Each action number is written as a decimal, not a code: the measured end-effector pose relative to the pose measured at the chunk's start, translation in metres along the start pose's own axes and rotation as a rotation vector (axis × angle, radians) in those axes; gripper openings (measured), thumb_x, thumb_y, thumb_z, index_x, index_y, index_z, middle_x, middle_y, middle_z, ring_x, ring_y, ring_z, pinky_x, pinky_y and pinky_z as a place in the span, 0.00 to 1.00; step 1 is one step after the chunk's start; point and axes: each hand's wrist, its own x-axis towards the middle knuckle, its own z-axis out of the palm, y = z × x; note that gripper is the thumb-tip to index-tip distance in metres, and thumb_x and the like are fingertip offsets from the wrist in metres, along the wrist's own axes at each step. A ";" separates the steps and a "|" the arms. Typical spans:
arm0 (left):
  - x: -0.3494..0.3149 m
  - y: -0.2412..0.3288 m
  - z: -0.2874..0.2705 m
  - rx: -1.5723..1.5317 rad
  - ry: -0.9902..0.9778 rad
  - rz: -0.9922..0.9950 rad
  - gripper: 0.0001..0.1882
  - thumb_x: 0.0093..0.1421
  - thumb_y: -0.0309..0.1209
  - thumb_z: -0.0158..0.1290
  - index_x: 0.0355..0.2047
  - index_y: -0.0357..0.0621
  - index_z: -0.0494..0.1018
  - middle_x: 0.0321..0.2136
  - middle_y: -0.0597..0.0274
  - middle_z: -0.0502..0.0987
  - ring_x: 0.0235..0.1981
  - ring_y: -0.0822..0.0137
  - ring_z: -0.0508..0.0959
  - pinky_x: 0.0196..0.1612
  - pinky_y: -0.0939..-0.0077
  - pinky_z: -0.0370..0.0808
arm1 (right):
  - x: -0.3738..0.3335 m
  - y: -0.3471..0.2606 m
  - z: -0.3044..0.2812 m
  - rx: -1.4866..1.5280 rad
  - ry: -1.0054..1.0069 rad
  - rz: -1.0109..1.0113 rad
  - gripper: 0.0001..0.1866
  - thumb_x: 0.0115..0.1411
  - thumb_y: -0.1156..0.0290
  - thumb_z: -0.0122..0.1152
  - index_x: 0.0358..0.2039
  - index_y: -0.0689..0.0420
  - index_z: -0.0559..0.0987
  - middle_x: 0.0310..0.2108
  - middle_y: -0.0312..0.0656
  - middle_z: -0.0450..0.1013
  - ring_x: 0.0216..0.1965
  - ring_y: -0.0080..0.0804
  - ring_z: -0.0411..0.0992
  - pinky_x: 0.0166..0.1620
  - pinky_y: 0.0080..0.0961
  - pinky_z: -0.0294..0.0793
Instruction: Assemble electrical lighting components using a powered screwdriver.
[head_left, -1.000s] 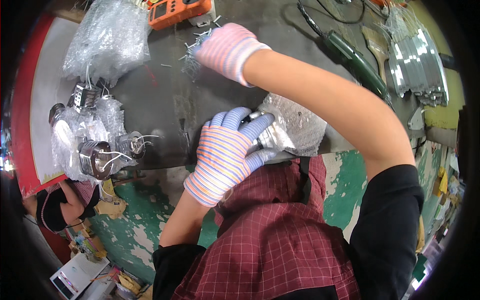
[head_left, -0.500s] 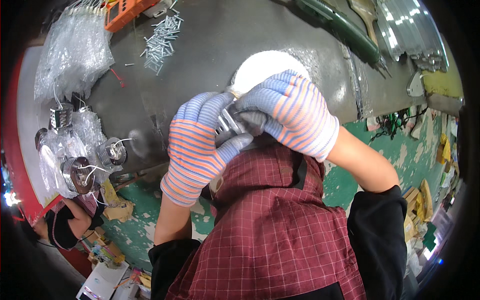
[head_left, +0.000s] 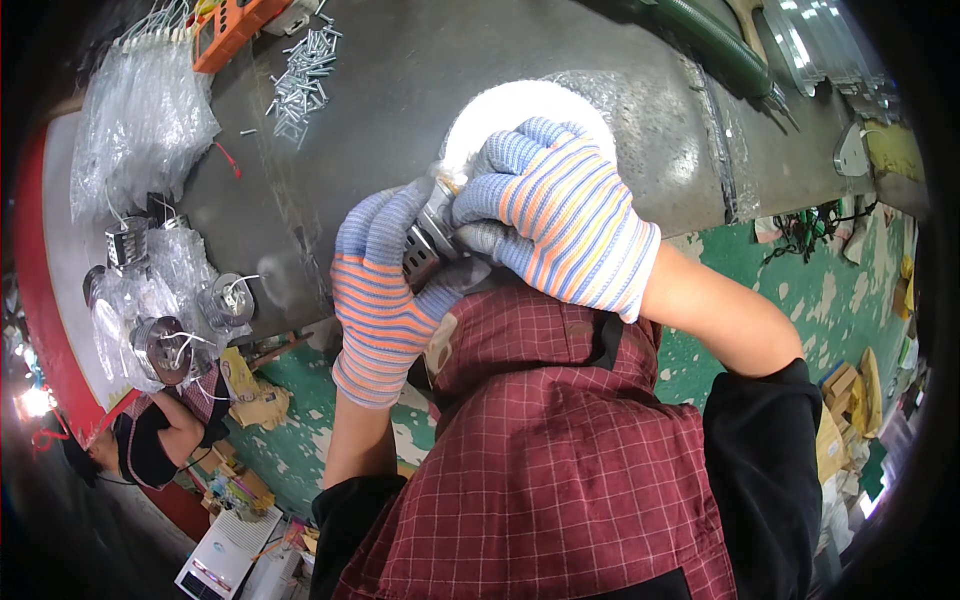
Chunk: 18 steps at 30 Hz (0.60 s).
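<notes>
My left hand [head_left: 380,270], in a striped knit glove, is closed around a slotted silver metal housing [head_left: 420,252] at the table's front edge. My right hand [head_left: 570,215], gloved alike, pinches the same housing from its right side, fingers bent over its upper end. Part of the housing is hidden by the fingers. Just beyond my hands a bright white round piece [head_left: 500,105] lies on the table and meets the housing's far end. Whether the two are joined cannot be made out.
A heap of screws [head_left: 305,80] and an orange meter [head_left: 235,35] lie far left. Clear bags [head_left: 150,130] and wired round fittings [head_left: 163,350] line the left side. A green power screwdriver [head_left: 710,40] lies far right. Another person [head_left: 165,435] is at lower left.
Both hands have shifted a little left with the housing, and its slotted side shows more. The view has shifted slightly too. Both hands keep their hold.
</notes>
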 end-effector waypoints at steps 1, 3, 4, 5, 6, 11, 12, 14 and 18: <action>0.000 0.000 0.000 0.010 -0.011 0.004 0.42 0.42 0.46 0.73 0.57 0.46 0.72 0.49 0.54 0.73 0.51 0.52 0.74 0.54 0.59 0.73 | 0.002 0.000 -0.002 0.019 -0.048 -0.004 0.08 0.50 0.63 0.68 0.31 0.48 0.84 0.33 0.39 0.74 0.40 0.45 0.72 0.45 0.41 0.70; 0.001 -0.001 0.000 0.018 -0.020 0.009 0.42 0.42 0.46 0.73 0.56 0.46 0.72 0.50 0.54 0.73 0.51 0.52 0.74 0.53 0.59 0.73 | 0.002 0.000 0.000 0.017 -0.031 -0.013 0.09 0.48 0.63 0.68 0.31 0.48 0.84 0.34 0.39 0.74 0.40 0.45 0.72 0.45 0.40 0.70; 0.001 -0.001 0.000 0.013 -0.015 0.027 0.41 0.42 0.45 0.73 0.56 0.46 0.72 0.50 0.54 0.73 0.50 0.52 0.74 0.53 0.59 0.74 | 0.002 -0.001 0.001 0.015 -0.014 -0.020 0.10 0.47 0.64 0.68 0.32 0.47 0.84 0.34 0.39 0.74 0.39 0.45 0.72 0.45 0.40 0.70; 0.001 -0.002 0.001 0.007 -0.009 0.043 0.40 0.42 0.44 0.73 0.56 0.46 0.72 0.50 0.54 0.73 0.50 0.52 0.74 0.53 0.59 0.74 | 0.002 -0.002 0.002 0.014 -0.018 -0.024 0.10 0.47 0.64 0.68 0.32 0.47 0.84 0.34 0.39 0.74 0.39 0.45 0.72 0.45 0.40 0.70; 0.002 -0.003 0.001 0.005 -0.003 0.039 0.40 0.42 0.44 0.73 0.56 0.46 0.72 0.50 0.54 0.73 0.50 0.52 0.74 0.53 0.59 0.74 | 0.001 -0.005 0.004 -0.009 -0.004 -0.039 0.11 0.47 0.65 0.67 0.33 0.48 0.83 0.34 0.39 0.74 0.39 0.45 0.72 0.45 0.40 0.70; 0.011 -0.005 -0.006 -0.098 -0.031 0.109 0.38 0.42 0.42 0.72 0.54 0.47 0.74 0.48 0.54 0.74 0.49 0.50 0.75 0.52 0.57 0.74 | -0.012 -0.016 0.006 -0.121 0.095 -0.117 0.12 0.51 0.64 0.58 0.36 0.52 0.79 0.35 0.42 0.76 0.40 0.43 0.73 0.44 0.42 0.71; 0.012 -0.006 -0.005 -0.094 -0.018 0.104 0.38 0.42 0.42 0.72 0.54 0.47 0.74 0.48 0.54 0.74 0.49 0.50 0.75 0.52 0.57 0.74 | -0.013 -0.016 0.006 -0.123 0.092 -0.131 0.12 0.51 0.64 0.58 0.36 0.52 0.79 0.35 0.42 0.76 0.40 0.43 0.73 0.44 0.42 0.71; 0.013 -0.008 -0.004 -0.132 -0.030 0.108 0.38 0.41 0.42 0.72 0.54 0.48 0.74 0.47 0.54 0.74 0.48 0.50 0.75 0.51 0.57 0.74 | -0.011 -0.018 0.007 -0.111 0.106 -0.167 0.12 0.50 0.64 0.58 0.36 0.51 0.79 0.35 0.41 0.75 0.39 0.42 0.73 0.44 0.39 0.72; 0.012 -0.008 -0.005 -0.111 -0.068 0.068 0.38 0.41 0.40 0.72 0.54 0.48 0.74 0.49 0.51 0.73 0.49 0.49 0.74 0.53 0.56 0.73 | 0.016 -0.005 -0.014 0.235 -0.164 -0.067 0.07 0.55 0.67 0.60 0.34 0.54 0.80 0.30 0.46 0.76 0.36 0.50 0.76 0.42 0.41 0.74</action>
